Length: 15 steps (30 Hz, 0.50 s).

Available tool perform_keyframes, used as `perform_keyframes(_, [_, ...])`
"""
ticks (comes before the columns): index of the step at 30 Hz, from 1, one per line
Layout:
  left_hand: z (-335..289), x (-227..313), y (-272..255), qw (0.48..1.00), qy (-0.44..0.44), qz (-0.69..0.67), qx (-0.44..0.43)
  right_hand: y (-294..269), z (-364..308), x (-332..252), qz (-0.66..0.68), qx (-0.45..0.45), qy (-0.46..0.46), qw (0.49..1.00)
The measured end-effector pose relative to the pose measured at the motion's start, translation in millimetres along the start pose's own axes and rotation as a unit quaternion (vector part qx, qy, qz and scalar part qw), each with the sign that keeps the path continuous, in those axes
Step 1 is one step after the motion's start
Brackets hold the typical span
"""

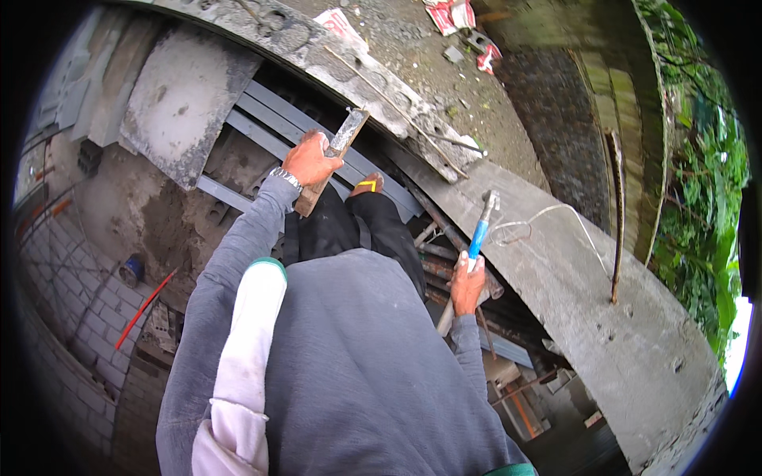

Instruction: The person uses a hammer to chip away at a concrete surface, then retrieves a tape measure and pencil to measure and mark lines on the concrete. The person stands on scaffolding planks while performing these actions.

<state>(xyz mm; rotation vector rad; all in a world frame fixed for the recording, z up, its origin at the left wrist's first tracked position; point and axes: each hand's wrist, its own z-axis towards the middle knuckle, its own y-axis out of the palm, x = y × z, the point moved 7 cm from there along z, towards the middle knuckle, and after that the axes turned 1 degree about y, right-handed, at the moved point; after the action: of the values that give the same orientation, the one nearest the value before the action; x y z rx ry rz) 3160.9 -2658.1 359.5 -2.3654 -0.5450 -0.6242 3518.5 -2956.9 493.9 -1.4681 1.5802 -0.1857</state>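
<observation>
My left hand point(311, 162), with a metal watch at the wrist, is closed around a short wooden board point(314, 197). The board's upper end is smeared with pale grey material and reaches toward the rough concrete edge. On the right, my right hand point(468, 284) grips a hammer point(479, 233) with a blue section on its handle. The hammer's metal head points up and lies over or near the concrete ledge point(556, 246); I cannot tell whether it touches. Between my hands, my foot in a yellow-strapped sandal point(367, 184) appears over grey metal beams point(274, 119).
Far below on the left lie a block-paved floor point(87, 297), a red bar point(147, 309) and a blue bucket point(132, 270). A thin stick point(615, 214) stands upright from the ledge beside a loop of wire point(567, 208). Rusty pipes point(440, 266) fill the gap under my right arm.
</observation>
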Motion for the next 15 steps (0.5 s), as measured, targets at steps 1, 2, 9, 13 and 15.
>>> perform_keyframes(1, [5, -13, -1, 1.0, -0.016, -0.011, 0.004, 9, 5, 5, -0.041, -0.011, -0.024, 0.999])
perform_keyframes(2, [8, -22, -7, 0.999, -0.04, -0.03, 0.01, 23, 12, 6, -0.083, -0.022, -0.048, 0.995])
perform_keyframes(9, [83, -89, -33, 0.973, -0.146, -0.102, 0.144, 165, 56, -63, -0.26, -0.123, -0.16, 0.944])
perform_keyframes(13, [141, -86, -76, 0.962, -0.13, -0.041, 0.238, 256, 106, -94, -0.326, -0.142, -0.249, 0.901])
perform_keyframes(15, [181, -92, -97, 0.958, -0.107, 0.003, 0.265, 302, 132, -109, -0.324, -0.145, -0.286, 0.89])
